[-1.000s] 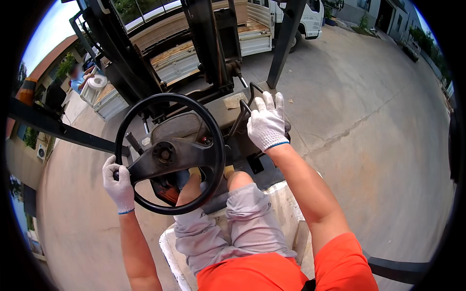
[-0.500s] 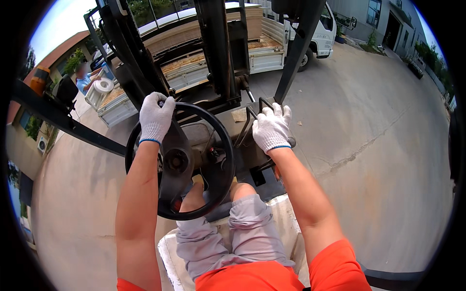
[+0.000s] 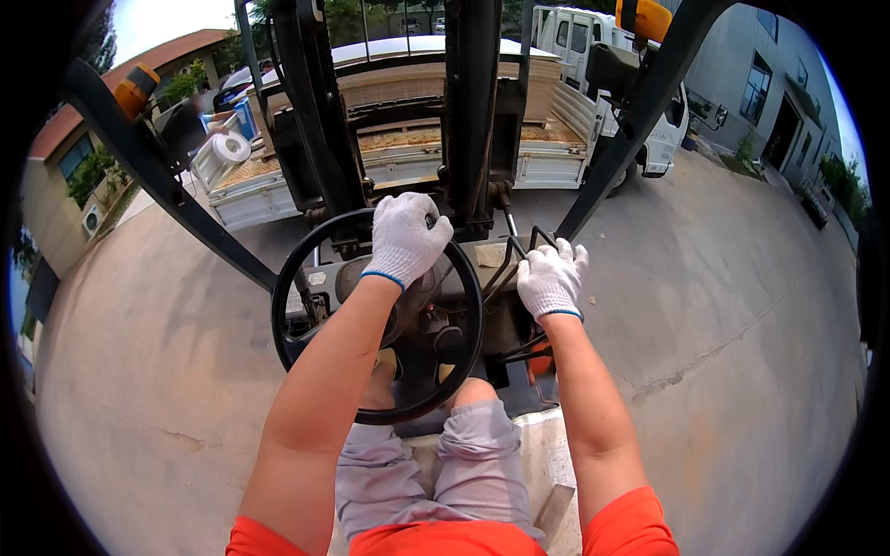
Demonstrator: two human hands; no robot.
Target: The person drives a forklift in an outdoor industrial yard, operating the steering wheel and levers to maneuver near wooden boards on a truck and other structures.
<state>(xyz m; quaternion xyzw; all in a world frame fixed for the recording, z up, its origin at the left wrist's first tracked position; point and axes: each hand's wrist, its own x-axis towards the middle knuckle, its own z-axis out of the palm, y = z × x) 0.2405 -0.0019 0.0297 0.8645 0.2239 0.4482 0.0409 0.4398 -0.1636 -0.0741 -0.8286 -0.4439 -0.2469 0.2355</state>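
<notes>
Steering was judged in hand: the gloved left hand [image 3: 405, 238] was clenched on the top of the black steering wheel [image 3: 306, 255], the right hand [image 3: 551, 278] grasped the control levers [image 3: 519, 248] beside it, so further turning likely demanded a regrip.

Only 1 view exists: a fisheye camera on the person's head, looking forward and down over the wheel [image 3: 375, 315] from close above. The lap fills the near edge; the mast [image 3: 471, 111] and truck [image 3: 556, 111] lie far ahead. Concrete [image 3: 742, 324] bends away left and right toward the dark rim.
</notes>
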